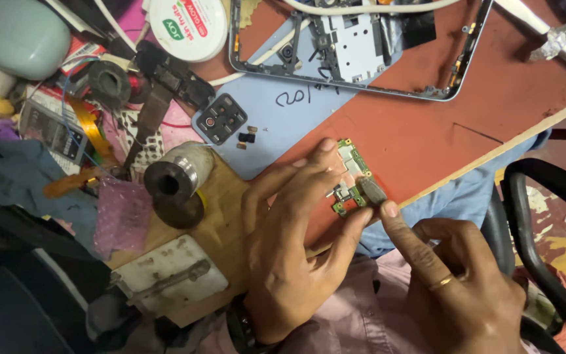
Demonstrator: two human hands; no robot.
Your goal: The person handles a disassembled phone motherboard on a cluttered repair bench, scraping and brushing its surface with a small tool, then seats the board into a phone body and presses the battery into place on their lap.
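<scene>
While the left hand (289, 242) pinches the small green circuit board (350, 180), the right hand (460, 288) grips a small grey metal piece (373, 190) against it.

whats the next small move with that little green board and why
Probably press the small metal part down onto the green circuit board: the right hand pinches it at the board's edge while the left hand steadies the board on the red mat.
</scene>
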